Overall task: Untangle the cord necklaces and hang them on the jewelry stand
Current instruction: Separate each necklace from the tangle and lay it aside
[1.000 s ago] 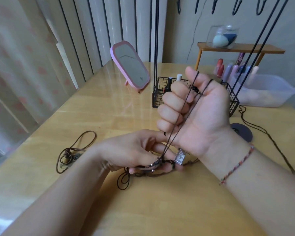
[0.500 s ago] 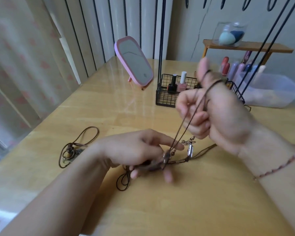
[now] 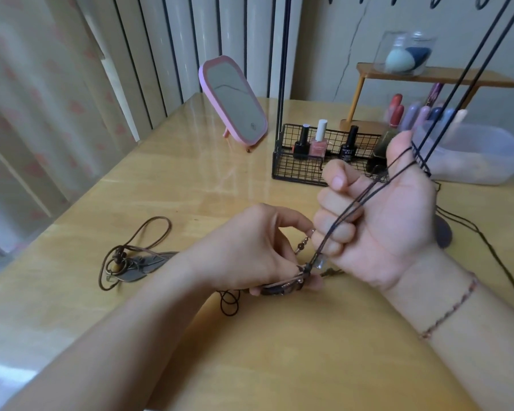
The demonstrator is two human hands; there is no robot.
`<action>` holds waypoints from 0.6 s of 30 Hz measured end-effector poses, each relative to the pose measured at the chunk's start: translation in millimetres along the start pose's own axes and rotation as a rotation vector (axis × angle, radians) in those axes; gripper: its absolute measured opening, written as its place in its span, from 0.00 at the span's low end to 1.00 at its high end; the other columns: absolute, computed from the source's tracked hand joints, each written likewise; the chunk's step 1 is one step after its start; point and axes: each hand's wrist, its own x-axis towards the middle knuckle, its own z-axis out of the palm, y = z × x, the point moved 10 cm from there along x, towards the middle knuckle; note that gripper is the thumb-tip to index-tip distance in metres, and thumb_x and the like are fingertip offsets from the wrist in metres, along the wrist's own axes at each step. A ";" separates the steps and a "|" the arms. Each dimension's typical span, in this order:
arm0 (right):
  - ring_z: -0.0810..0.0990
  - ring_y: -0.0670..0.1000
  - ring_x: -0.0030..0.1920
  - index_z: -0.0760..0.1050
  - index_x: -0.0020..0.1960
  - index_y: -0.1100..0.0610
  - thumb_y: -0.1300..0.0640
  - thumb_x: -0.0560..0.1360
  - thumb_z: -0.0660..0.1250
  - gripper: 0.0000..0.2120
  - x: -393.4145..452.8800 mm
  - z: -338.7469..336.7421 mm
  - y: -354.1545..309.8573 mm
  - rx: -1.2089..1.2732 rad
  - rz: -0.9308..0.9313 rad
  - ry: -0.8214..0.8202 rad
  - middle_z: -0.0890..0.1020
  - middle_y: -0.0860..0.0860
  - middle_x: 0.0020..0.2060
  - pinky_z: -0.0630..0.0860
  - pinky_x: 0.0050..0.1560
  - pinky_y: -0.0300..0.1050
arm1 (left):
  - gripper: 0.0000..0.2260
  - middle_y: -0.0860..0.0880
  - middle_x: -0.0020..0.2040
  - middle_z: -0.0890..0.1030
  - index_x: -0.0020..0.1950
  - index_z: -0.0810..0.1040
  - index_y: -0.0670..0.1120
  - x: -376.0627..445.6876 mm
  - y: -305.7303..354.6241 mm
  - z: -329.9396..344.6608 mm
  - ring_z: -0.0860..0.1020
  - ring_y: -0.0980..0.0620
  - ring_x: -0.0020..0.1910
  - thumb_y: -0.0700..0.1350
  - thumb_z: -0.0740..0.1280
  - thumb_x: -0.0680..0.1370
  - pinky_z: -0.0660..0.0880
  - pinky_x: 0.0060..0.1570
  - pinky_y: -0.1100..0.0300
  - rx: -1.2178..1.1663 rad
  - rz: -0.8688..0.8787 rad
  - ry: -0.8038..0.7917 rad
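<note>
Our right hand (image 3: 380,221) is raised over the table (image 3: 279,351), palm toward us, fingers curled into the palm; a thin dark cord (image 3: 365,197) loops over the thumb and runs taut down past the fingers to a knot low between both hands. Our left hand (image 3: 250,250) sits just below and beside it, close to the tabletop, with thumb and fingers pinching a tangle of cords and pendants (image 3: 282,287); a short beaded piece (image 3: 303,243) and a small silvery pendant (image 3: 319,262) show in the gap between the two hands, and a few small black loops (image 3: 230,302) spill onto the wood under the left wrist. We wear a thin braided bracelet (image 3: 448,310) on the right wrist

Well to the left on the table lies another necklace (image 3: 131,256), a brown cord coiled around dark leaf-shaped pendants and beads, untouched. Behind the right hand lies the dark round base of the jewelry stand (image 3: 442,232), mostly hidden; black cords (image 3: 472,69) hang down slanting from above on the right, and we cannot tell what they hang from. Farther back stands a black wire basket (image 3: 285,164) with nail polish bottles (image 3: 319,140), a tilted pink mirror (image 3: 235,105) to its left, a clear plastic tub (image 3: 481,155) to its right, and a small wooden shelf (image 3: 433,77) carrying a clear case with makeup sponges (image 3: 404,56)
</note>
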 end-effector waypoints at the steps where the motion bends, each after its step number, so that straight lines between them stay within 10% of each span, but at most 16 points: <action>1: 0.48 0.47 0.25 0.68 0.32 0.55 0.22 0.70 0.42 0.38 1.9 -1.3 4.5 0.020 0.036 0.000 0.50 0.48 0.26 0.48 0.29 0.41 | 0.20 0.50 0.27 0.80 0.57 0.78 0.48 0.3 1.4 0.6 0.70 0.47 0.25 0.40 0.80 0.69 0.69 0.23 0.61 -0.006 0.011 0.003; 11: 0.47 0.47 0.26 0.69 0.34 0.56 0.25 0.72 0.47 0.35 -3.9 8.0 6.7 -0.059 0.064 -0.030 0.51 0.48 0.26 0.47 0.28 0.42 | 0.15 0.51 0.23 0.68 0.28 0.74 0.53 -0.3 12.2 -7.2 0.63 0.55 0.27 0.60 0.74 0.66 0.65 0.29 0.63 0.436 0.131 0.251; 18: 0.64 0.50 0.25 0.74 0.38 0.51 0.40 0.73 0.70 0.16 -66.5 -9.2 -65.8 -1.479 -0.736 0.232 0.66 0.54 0.22 0.63 0.29 0.38 | 0.29 0.53 0.43 0.83 0.69 0.75 0.58 -5.4 6.3 -30.7 0.80 0.52 0.48 0.67 0.69 0.70 0.71 0.39 0.60 0.698 0.036 0.477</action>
